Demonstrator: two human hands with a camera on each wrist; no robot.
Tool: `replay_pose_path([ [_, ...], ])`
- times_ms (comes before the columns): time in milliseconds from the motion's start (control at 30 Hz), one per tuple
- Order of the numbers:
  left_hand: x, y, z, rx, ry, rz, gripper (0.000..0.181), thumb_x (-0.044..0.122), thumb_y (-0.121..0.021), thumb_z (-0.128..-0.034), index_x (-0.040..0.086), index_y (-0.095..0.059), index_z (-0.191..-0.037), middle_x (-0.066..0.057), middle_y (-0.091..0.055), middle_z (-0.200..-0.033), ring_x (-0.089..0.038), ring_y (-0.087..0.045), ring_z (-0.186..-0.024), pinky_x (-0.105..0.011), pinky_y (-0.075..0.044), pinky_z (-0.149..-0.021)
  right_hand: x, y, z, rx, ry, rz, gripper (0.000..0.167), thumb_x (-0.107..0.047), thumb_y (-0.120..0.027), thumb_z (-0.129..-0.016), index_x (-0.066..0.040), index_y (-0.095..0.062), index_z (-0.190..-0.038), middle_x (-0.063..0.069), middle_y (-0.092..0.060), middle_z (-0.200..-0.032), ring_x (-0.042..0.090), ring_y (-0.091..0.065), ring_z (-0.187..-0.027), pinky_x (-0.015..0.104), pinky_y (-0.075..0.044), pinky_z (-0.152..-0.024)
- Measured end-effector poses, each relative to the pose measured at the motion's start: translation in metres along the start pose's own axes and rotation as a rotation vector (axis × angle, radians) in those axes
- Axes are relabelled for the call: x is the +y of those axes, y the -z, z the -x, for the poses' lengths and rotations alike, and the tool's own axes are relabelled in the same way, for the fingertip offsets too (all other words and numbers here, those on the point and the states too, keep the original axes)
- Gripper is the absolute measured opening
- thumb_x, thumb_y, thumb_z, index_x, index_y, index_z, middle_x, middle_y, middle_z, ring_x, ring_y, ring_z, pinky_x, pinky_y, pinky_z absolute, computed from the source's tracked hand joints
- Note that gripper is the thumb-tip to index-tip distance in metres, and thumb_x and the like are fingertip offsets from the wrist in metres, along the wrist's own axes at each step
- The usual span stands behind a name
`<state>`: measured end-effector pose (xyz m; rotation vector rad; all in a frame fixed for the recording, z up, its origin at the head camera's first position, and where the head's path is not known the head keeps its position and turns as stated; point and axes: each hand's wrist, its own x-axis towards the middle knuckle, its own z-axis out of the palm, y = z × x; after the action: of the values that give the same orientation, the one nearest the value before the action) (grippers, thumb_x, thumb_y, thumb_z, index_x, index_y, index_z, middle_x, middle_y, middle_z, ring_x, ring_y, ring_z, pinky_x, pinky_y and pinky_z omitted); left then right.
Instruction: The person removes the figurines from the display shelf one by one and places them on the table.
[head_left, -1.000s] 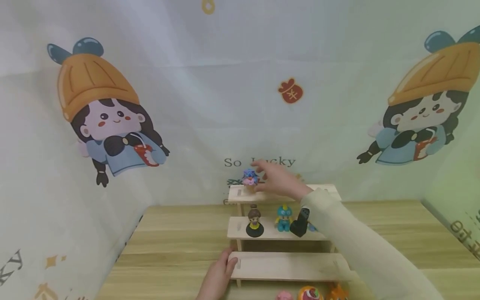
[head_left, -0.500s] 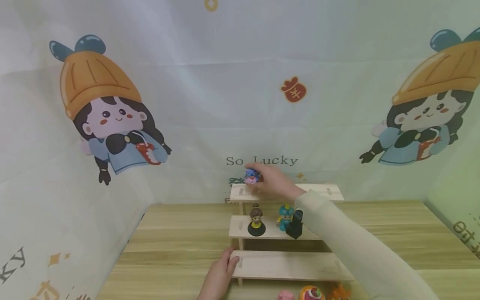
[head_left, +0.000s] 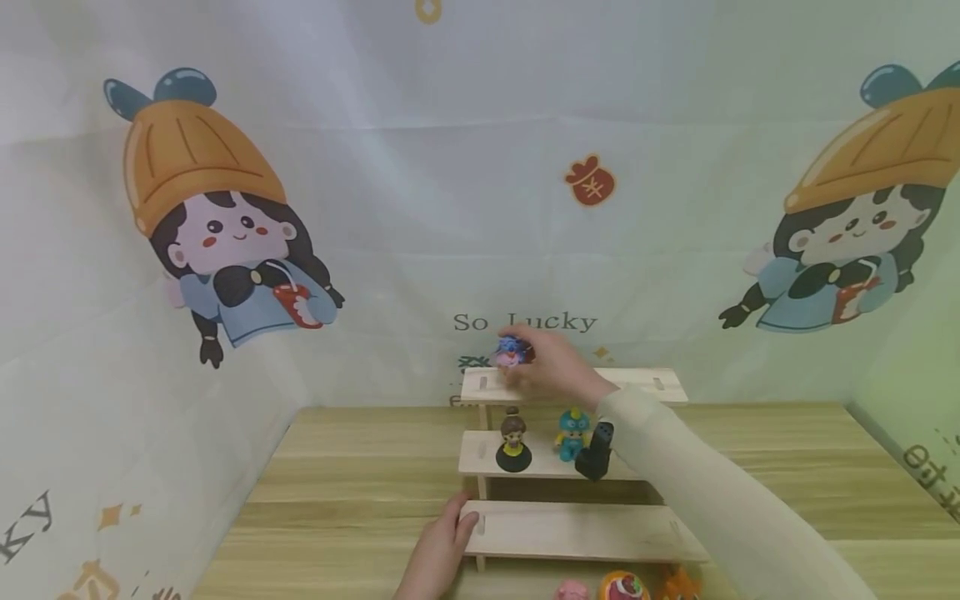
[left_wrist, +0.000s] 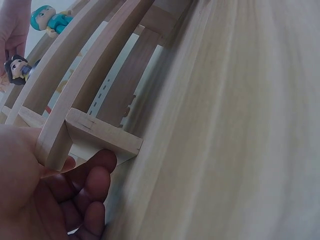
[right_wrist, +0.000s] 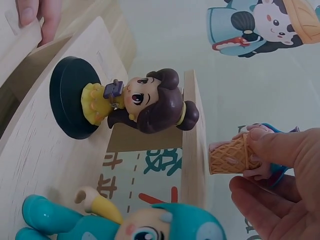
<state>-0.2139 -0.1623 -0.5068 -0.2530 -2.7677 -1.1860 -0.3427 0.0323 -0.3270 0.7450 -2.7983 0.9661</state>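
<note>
At the top step of a wooden three-step display stand (head_left: 570, 533), my right hand (head_left: 558, 362) holds a blue-and-pink figurine (head_left: 510, 352) between thumb and fingers. Its lower part is a tan waffle cone (right_wrist: 231, 156), with the base close to the top board; whether they touch I cannot tell. My left hand (head_left: 438, 546) grips the left end of the lowest step, the thumb on top and curled fingers (left_wrist: 97, 182) by the side support. On the middle step stand a brown-haired figurine in yellow (right_wrist: 155, 102) on a black base and a teal-suited figurine (head_left: 573, 435).
A black device (head_left: 595, 452) on the right wrist hangs before the middle step. Below the stand lie a pink toy (head_left: 572, 590), a round orange toy (head_left: 624, 586) and a spiky orange toy (head_left: 680, 584). A printed cloth (head_left: 420, 208) hangs behind the wood-grain tabletop (head_left: 330, 475).
The right hand's fingers have closed round the blue-and-pink figurine, which has shifted slightly right along the top step. The left hand stays on the lowest step.
</note>
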Motion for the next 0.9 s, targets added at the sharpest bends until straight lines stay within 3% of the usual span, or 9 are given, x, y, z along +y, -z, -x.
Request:
replay_pose_path([
  [400, 0.0, -0.001, -0.001, -0.02, 0.035, 0.009, 0.045, 0.032, -0.05, -0.0994, -0.001, -0.049, -0.131, -0.031, -0.062, -0.115, -0.046, -0.062, -0.104, -0.058, -0.048, -0.088, -0.02, 0.014, 0.021, 0.021, 0.132, 0.085, 0.058, -0.023, -0.078, -0.081, -0.013, -0.054, -0.132, 0.007, -0.067, -0.11, 0.019, -0.064, -0.094, 0.031, -0.055, -0.08],
  [567, -0.001, -0.001, -0.001, -0.021, 0.042, 0.025, 0.049, 0.035, -0.048, -0.0998, -0.002, -0.047, -0.132, -0.032, -0.061, -0.118, -0.047, -0.06, -0.106, -0.059, -0.047, -0.089, -0.029, 0.017, 0.027, 0.016, 0.176, 0.125, 0.058, -0.024, -0.079, -0.079, -0.013, -0.055, -0.131, 0.006, -0.067, -0.112, 0.016, -0.065, -0.09, 0.028, -0.055, -0.076],
  [900, -0.001, -0.002, -0.002, -0.017, 0.027, 0.022, 0.047, 0.032, -0.049, -0.0996, -0.001, -0.048, -0.132, -0.031, -0.061, -0.119, -0.047, -0.06, -0.107, -0.059, -0.047, -0.09, -0.035, 0.018, 0.043, 0.011, 0.248, 0.058, 0.053, -0.02, -0.079, -0.08, -0.011, -0.057, -0.127, 0.005, -0.065, -0.113, 0.016, -0.063, -0.093, 0.034, -0.056, -0.081],
])
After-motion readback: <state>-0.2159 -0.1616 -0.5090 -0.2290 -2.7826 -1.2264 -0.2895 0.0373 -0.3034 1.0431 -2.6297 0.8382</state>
